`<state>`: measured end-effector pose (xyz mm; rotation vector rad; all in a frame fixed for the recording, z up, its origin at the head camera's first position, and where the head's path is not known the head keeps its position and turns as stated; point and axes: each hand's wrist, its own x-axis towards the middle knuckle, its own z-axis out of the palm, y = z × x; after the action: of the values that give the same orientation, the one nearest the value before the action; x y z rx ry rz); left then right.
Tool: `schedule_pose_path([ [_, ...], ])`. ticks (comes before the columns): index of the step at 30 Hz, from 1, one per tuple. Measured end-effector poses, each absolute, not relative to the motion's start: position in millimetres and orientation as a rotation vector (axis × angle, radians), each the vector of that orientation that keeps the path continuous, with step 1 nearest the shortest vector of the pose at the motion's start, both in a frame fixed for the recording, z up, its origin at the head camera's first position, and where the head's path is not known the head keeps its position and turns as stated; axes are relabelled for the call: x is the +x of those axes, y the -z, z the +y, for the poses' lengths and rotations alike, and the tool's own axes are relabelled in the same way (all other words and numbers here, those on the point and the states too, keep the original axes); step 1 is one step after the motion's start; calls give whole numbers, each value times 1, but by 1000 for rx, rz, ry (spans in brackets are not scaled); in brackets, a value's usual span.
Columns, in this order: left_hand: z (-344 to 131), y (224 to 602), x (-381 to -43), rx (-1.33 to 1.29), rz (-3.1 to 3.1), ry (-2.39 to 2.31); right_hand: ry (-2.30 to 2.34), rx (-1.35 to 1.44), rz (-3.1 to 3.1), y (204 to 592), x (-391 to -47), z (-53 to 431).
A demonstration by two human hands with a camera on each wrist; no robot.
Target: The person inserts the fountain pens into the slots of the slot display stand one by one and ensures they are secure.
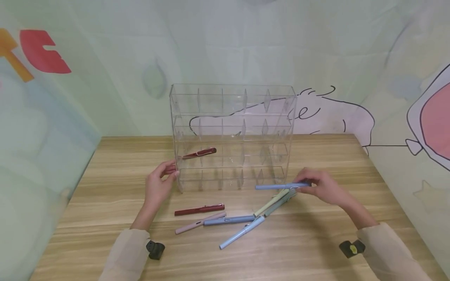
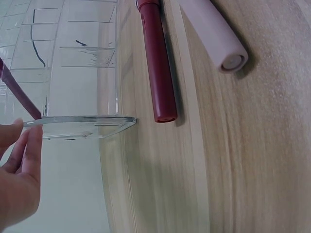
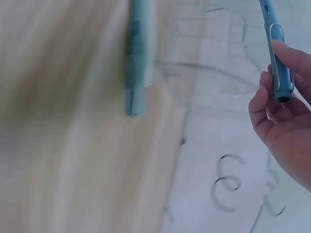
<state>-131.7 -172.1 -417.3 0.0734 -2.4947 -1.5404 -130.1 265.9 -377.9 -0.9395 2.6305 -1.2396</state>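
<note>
A clear acrylic display rack point(image 1: 233, 115) with several divided tiers stands upright on the table. My left hand point(image 1: 161, 182) pinches the edge of its left side panel point(image 2: 82, 127) between thumb and fingers. Inside a lower tier at that side leans a dark red pen point(image 1: 199, 153). My right hand point(image 1: 321, 186) holds a blue pen point(image 1: 272, 187) by its clip end, raised near the rack's lower right corner. Under it a light green pen point(image 1: 270, 203) and a grey-green pen point(image 1: 280, 203) lie side by side on the table.
In front of the rack lie another dark red pen point(image 1: 199, 210), a pink pen point(image 1: 200, 223), a medium blue pen point(image 1: 229, 220) and a light blue pen point(image 1: 241, 233). The wooden table point(image 1: 116, 164) ends at a printed cloth backdrop point(image 1: 133, 78).
</note>
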Motion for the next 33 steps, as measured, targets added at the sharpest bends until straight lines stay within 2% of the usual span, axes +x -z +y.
schedule_pose_path([
  [4,-172,417,-131,73,-2496,1536,1212,-966,2661,359,-142,247],
  [15,-173,418,-131,53,-2493,1515,1153,-680,2705,328,-169,192],
  [33,-172,417,-131,46,-2479,1519,1245,-520,2684,333,-190,120],
])
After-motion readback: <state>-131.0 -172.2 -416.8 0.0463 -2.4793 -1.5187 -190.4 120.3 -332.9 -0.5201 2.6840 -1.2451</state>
